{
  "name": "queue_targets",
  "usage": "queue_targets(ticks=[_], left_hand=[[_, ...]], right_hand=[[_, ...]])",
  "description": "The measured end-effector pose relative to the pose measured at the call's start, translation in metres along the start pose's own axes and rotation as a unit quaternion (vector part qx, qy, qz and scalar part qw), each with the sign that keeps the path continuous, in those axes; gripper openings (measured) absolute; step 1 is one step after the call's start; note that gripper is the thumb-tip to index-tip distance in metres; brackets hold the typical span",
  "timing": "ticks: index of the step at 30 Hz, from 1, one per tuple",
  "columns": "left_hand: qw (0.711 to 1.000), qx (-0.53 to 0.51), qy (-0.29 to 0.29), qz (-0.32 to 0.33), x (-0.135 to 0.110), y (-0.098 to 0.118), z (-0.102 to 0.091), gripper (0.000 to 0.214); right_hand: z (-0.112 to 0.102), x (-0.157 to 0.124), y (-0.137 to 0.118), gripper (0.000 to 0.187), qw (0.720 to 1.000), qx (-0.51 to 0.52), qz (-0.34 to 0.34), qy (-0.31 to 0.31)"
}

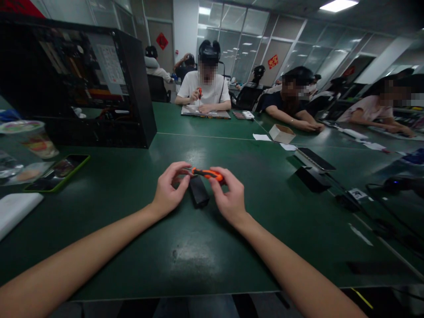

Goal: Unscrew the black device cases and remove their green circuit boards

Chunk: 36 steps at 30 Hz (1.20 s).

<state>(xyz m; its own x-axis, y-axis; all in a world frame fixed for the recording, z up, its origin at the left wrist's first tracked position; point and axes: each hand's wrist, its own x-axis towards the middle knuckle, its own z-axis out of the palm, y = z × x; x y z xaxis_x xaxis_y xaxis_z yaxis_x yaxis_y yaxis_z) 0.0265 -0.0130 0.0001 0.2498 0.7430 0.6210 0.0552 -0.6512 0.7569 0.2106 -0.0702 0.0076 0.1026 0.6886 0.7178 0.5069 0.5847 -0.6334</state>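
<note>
An orange and black screwdriver [208, 174] is held roughly level above the table, its handle running between my two hands. My right hand [230, 194] is closed around the thick end of the handle. At the other end, the curled thumb and fingers of my left hand [170, 187] pinch the front of the screwdriver; the shaft and tip are hidden or too blurred to make out. Just below the screwdriver, a small black box [198, 193] lies on the green table [198, 260], between my hands.
An open computer case [132, 88] stands at the left, near a phone with a green edge [62, 172] and a plastic cup [35, 139]. At the right are a phone on a stand [316, 159] and a small carton [281, 134]. A person in white [207, 88] sits opposite.
</note>
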Motion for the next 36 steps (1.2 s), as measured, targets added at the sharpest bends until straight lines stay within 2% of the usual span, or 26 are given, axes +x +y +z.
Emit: queue_targets(ticks=[1,3,5,7,9,10,13,15,17,19,22,25,27,30,36], left_hand=[[0.999,0.026,-0.009,0.031,0.000,-0.002,-0.001,0.030],[0.992,0.086,-0.029,0.089,0.000,-0.004,-0.002,0.036],[0.980,0.140,-0.071,0.118,0.001,-0.005,-0.003,0.039],[0.970,0.173,-0.137,0.105,0.002,-0.007,-0.004,0.047],[0.959,0.181,-0.205,0.068,0.005,-0.010,-0.006,0.055],[0.954,0.182,-0.233,0.052,0.006,-0.013,-0.007,0.057],[0.939,0.189,-0.285,0.043,0.011,-0.019,-0.011,0.063],[0.933,0.199,-0.296,0.051,0.014,-0.021,-0.014,0.064],[0.934,0.208,-0.286,0.049,0.016,-0.022,-0.017,0.056],[0.937,0.213,-0.275,0.039,0.016,-0.020,-0.017,0.046],[0.937,0.204,-0.282,0.023,0.015,-0.016,-0.015,0.041],[0.940,0.190,-0.283,0.021,0.011,-0.010,-0.011,0.038],[0.941,0.186,-0.282,0.023,0.009,-0.007,-0.008,0.037],[0.941,0.182,-0.285,0.021,0.006,-0.003,-0.005,0.036],[0.942,0.183,-0.282,0.014,0.003,-0.004,-0.005,0.038]], right_hand=[[-0.002,0.003,0.005,0.024,0.995,0.044,0.071,0.046],[-0.004,0.011,0.014,0.028,0.962,0.145,0.195,0.124],[-0.006,0.018,0.022,0.030,0.905,0.247,0.295,0.183],[-0.009,0.023,0.029,0.033,0.833,0.326,0.385,0.226],[-0.010,0.026,0.034,0.036,0.778,0.369,0.447,0.243],[-0.011,0.026,0.035,0.037,0.763,0.379,0.463,0.243],[-0.011,0.027,0.038,0.039,0.751,0.390,0.478,0.235],[-0.013,0.028,0.037,0.040,0.755,0.397,0.469,0.227],[-0.018,0.032,0.034,0.044,0.781,0.392,0.435,0.219],[-0.024,0.037,0.031,0.049,0.830,0.352,0.373,0.218],[-0.034,0.041,0.022,0.049,0.911,0.239,0.247,0.227],[-0.037,0.038,0.013,0.039,0.958,0.148,0.129,0.209],[-0.036,0.032,0.008,0.033,0.973,0.117,0.072,0.184],[-0.032,0.024,0.005,0.028,0.982,0.099,0.010,0.162],[-0.032,0.020,0.002,0.016,0.981,0.096,-0.050,0.159]])
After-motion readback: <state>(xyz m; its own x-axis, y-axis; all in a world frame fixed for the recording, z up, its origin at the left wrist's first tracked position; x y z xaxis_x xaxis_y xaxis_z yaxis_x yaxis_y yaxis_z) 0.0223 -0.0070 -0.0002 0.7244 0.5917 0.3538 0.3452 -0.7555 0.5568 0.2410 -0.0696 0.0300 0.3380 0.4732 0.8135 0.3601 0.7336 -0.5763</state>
